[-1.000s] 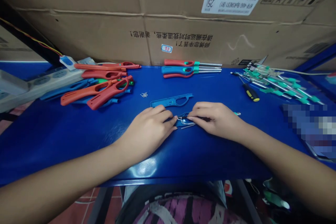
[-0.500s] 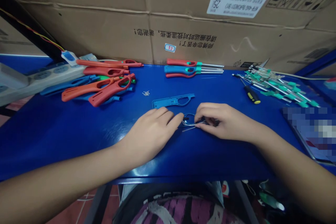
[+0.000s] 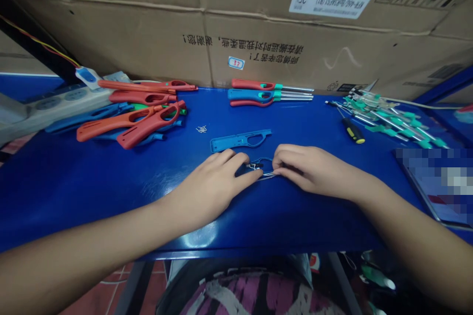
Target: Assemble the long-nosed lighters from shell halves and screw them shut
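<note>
My left hand (image 3: 221,174) is curled at the near end of a blue lighter casing half (image 3: 264,160), thumb and fingers closed round it; much of the casing is hidden beneath the hand. A small black part with thin white wires (image 3: 268,174) shows in front of the left fingertips. My right hand (image 3: 312,170) pinches the wires at the casing's right end, thumb against forefinger. Just behind both hands lies another blue casing half (image 3: 240,141), its inner side up.
Red, orange and blue casings (image 3: 136,118) are piled left, beside a power strip (image 3: 55,103). Lighters with metal tubes (image 3: 271,92) lie at the back. Right are a screwdriver (image 3: 353,130), green-and-metal lighter parts (image 3: 391,115) and a pixelated flat object (image 3: 436,187). A cardboard box (image 3: 148,34) stands behind.
My left thumb and forefinger have parted around the black part and wires. The right fingers have drawn closer together at the wires. The view has shifted slightly.
</note>
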A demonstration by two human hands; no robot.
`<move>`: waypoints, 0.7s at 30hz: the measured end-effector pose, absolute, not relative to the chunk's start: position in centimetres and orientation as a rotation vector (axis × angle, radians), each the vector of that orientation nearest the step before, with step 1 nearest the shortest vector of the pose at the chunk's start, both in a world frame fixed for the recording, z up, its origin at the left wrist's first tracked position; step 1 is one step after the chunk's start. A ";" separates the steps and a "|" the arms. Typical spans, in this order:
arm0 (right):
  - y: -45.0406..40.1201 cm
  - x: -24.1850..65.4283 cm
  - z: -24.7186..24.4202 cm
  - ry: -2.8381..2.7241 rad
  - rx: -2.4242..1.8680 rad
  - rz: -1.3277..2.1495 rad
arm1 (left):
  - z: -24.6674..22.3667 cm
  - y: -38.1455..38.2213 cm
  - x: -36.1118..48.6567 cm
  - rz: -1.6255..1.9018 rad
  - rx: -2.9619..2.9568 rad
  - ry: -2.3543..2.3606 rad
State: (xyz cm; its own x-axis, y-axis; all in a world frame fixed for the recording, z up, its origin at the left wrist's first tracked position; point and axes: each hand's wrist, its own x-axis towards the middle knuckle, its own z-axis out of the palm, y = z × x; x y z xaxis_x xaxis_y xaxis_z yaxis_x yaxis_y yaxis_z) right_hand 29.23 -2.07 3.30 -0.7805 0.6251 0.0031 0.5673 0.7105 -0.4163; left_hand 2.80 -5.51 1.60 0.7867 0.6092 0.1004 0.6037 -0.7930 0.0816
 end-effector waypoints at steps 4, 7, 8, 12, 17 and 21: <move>-2.2 29.3 3.6 -2.769 -0.927 0.635 | 1.6 -5.4 2.8 0.203 2.936 0.991; -2.3 29.2 3.7 -2.789 -0.941 0.608 | 1.6 -5.3 2.7 0.200 2.936 0.986; -2.3 29.2 3.7 -2.799 -0.951 0.590 | 1.6 -5.3 2.7 0.198 2.933 0.986; -2.3 29.0 3.5 -2.790 -0.980 0.567 | 1.7 -5.4 2.7 0.184 2.925 0.994; -2.1 29.1 3.3 -2.642 -0.995 0.679 | 1.9 -5.4 2.8 0.172 2.950 0.977; -2.0 29.3 3.3 -2.647 -0.899 0.737 | 1.9 -5.4 2.6 0.169 2.988 0.958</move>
